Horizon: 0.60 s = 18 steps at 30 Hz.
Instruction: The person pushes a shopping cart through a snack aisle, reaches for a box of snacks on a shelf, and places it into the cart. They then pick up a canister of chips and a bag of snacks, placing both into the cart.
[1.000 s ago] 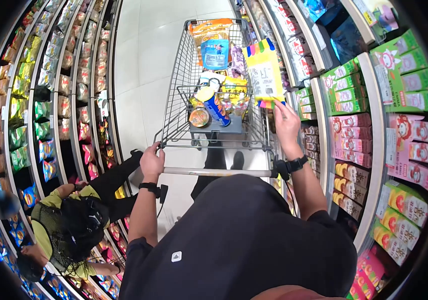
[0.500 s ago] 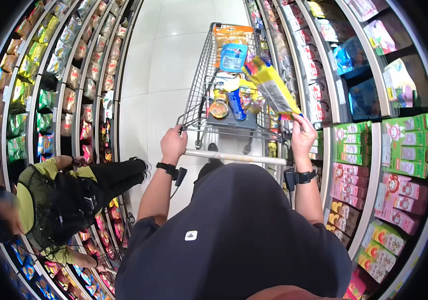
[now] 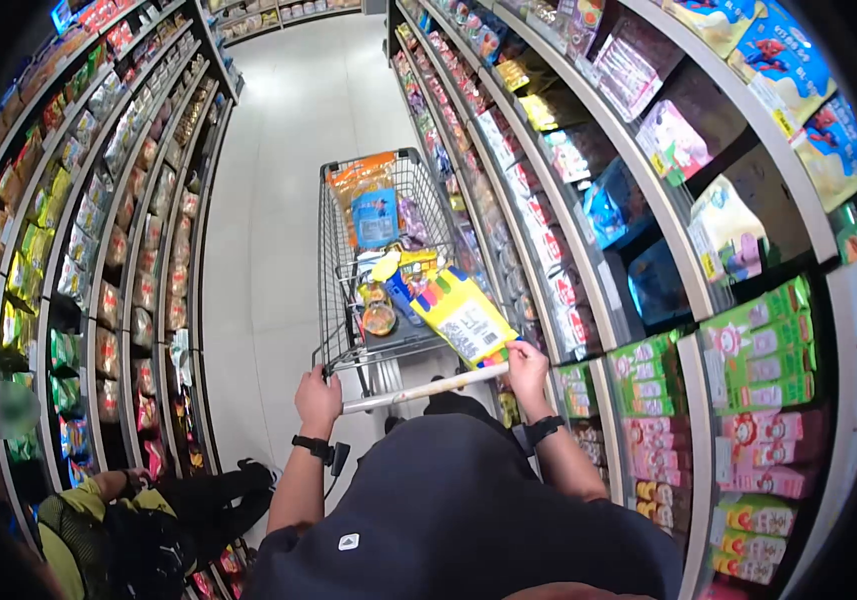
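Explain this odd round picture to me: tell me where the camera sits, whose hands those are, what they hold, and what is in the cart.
The camera is worn on a person's head and looks forward and down, and its very wide lens bends the shop shelves into curves. The dark shape at the bottom is that person's own body. There is no machine here, only two bare hands. The left hand grips the handle bar of a shopping cart. The right hand pinches the lower edge of a yellow packet with a white label, holding it up over the near end of the cart. Inside the cart lie an orange bag, a blue bag and some smaller goods too small to name. Shelves of packaged goods line both sides of the aisle. At lower left another person in a yellow-green top crouches by the shelves.
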Tool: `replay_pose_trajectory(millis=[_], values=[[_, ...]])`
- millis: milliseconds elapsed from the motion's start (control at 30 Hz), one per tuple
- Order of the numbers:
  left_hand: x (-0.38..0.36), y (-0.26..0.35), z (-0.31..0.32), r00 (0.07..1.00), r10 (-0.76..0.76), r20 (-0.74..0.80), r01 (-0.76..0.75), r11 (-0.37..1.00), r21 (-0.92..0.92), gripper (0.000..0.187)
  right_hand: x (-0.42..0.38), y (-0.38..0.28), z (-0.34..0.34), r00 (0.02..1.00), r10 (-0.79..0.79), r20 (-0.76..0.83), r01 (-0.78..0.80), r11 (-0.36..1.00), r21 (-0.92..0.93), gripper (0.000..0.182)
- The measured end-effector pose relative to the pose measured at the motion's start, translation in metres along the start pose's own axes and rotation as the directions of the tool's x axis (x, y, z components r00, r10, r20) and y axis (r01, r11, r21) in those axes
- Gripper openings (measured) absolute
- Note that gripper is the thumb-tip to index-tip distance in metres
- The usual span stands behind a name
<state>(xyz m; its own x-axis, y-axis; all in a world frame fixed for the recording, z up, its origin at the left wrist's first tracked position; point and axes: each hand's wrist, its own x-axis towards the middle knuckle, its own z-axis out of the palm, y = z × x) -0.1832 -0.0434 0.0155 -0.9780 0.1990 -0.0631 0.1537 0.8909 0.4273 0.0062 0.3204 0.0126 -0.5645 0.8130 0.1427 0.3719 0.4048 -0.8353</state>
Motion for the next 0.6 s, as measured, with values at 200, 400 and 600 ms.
replay_pose_trajectory(millis=[200, 400, 600], values=[[0.049, 0.014, 0.007, 0.999, -0.031, -0.015, 0.032, 0.995, 0.090, 0.038, 0.080, -0.005, 0.025, 0.983, -0.030, 0.180, 0.054, 0.990, -0.133, 0.013], [0.087, 0.027, 0.013, 0.993, -0.119, -0.010, 0.119, 0.991, 0.062, 0.039, 0.128, -0.005, 0.049, 0.936, -0.123, 0.329, 0.206, 0.951, -0.230, 0.010], [0.124, 0.036, 0.007, 0.985, -0.170, 0.011, 0.169, 0.985, 0.041, 0.039, 0.155, -0.019, 0.066, 0.922, -0.170, 0.349, 0.245, 0.952, -0.182, 0.011]])
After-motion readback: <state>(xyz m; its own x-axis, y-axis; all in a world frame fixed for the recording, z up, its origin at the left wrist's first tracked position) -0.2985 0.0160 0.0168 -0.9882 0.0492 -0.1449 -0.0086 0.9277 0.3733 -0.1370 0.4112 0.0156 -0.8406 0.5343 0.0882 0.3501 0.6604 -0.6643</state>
